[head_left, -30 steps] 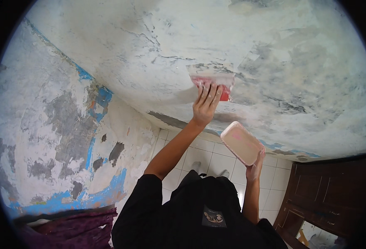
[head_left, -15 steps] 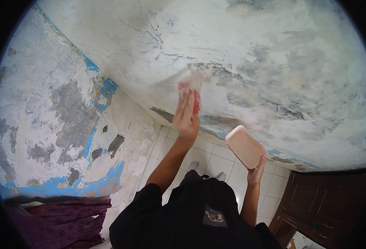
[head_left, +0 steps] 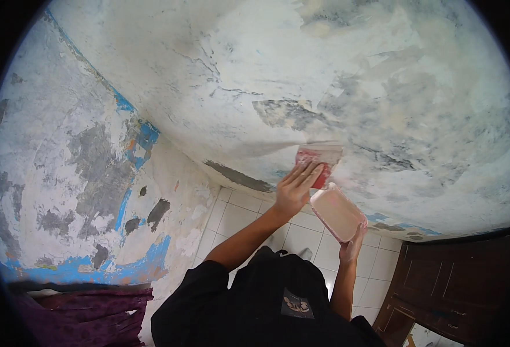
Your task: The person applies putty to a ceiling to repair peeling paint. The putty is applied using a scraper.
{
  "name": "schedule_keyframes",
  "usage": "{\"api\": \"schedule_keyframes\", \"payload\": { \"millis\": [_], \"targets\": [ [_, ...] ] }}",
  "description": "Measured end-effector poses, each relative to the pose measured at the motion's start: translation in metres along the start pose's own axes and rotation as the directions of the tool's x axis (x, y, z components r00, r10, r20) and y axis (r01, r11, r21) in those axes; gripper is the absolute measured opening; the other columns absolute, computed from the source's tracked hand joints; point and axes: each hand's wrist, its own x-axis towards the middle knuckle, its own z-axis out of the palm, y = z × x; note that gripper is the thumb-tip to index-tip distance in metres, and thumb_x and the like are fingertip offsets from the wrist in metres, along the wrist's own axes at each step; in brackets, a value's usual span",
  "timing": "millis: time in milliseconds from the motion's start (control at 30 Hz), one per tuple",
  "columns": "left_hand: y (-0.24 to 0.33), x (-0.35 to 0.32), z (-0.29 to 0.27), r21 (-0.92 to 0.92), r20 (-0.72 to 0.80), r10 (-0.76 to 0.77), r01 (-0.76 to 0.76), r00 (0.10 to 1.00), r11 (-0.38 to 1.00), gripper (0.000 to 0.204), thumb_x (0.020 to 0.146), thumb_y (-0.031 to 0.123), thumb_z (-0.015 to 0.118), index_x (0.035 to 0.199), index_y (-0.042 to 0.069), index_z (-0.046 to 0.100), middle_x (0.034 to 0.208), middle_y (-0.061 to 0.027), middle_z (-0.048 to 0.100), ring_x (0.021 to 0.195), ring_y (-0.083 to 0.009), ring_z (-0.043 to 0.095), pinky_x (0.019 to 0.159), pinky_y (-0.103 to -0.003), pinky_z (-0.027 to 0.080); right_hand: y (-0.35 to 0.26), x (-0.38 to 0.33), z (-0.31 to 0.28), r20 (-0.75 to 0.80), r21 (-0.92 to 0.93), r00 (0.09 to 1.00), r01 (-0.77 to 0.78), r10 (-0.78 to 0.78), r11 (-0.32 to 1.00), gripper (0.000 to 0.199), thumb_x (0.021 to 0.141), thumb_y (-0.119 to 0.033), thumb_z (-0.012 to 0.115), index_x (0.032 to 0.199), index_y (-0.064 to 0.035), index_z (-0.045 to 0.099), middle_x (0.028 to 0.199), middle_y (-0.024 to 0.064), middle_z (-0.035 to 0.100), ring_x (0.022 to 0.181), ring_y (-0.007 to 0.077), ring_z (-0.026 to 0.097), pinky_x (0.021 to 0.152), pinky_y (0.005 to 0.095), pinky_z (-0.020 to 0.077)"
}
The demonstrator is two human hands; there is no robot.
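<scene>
Patchy wall (head_left: 255,52): hands (head_left: 293,188) (head_left: 351,247) grip scraper (head_left: 319,155) and tray (head_left: 326,225).

Purple cloth (head_left: 87,317) at lower left — dark brown cabinet (head_left: 469,277) lower right — white tiled floor (head_left: 301,236) between.

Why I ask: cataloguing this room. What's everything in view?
Scraper: 1, red, pale blade, against front wall
Container: 1, pinkish, pale inside, right of centre
Front wall: 1, patchy white and grey, ahead
Side wall: 1, white, grey, blue, left
Floor: 1, white tiles, below
Cloth: 1, purple, lower left
Wooden furniture: 1, dark brown, lower right
Pale patch: 1, unclear, lower right
Shirt: 1, black, bottom centre
Foot: at least 1, greyish covering, floor
Left hand: 1, bare, on scraper
Right hand: 1, bare, on container
Forearms: 2, bare, centre
</scene>
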Motion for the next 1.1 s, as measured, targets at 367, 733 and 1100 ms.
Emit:
{"api": "schedule_keyframes", "payload": {
  "millis": [367,733,1100],
  "targets": [
    [-0.052,0.124,-0.023,0.448,-0.174,0.264,-0.162,0.949,0.879,0.043,0.087,-0.004,0.063,0.129,0.001,0.068,0.135,-0.0171,0.066,0.124,-0.0365,0.064,0.105,-0.048,0.051,0.004,0.003,-0.004,-0.039,0.024,0.998,-0.048,0.049,0.999,0.067,0.101,-0.059,0.053,0.146,-0.0125,0.035,0.144,0.0094,0.049,0.133,0.0237,0.051,0.1,0.04,0.0512],
    [-0.026,0.015,-0.033,0.076,0.003,0.04,-0.04,0.999,0.996,0.05,0.083,-0.008,0.057,0.131,0.001,0.067,0.137,-0.0168,0.065,0.129,-0.0351,0.061,0.11,-0.046,0.048,0.007,0.009,-0.006,-0.055,0.036,0.998,-0.036,0.038,0.999,0.066,0.102,-0.06,0.053,0.147,-0.0148,0.035,0.145,0.0089,0.048,0.132,0.0236,0.051,0.1,0.0393,0.051],
    [-0.016,0.13,-0.049,0.227,-0.269,0.008,0.055,0.963,0.972,0.058,0.081,-0.012,0.059,0.138,0.002,0.062,0.141,-0.0168,0.062,0.131,-0.0369,0.058,0.105,-0.045,0.053,0.012,0.002,-0.012,-0.075,0.039,0.997,-0.028,0.031,0.999,0.064,0.101,-0.055,0.056,0.148,-0.0173,0.034,0.146,0.0083,0.049,0.131,0.025,0.053,0.093,0.0424,0.0556]
  ]
}}
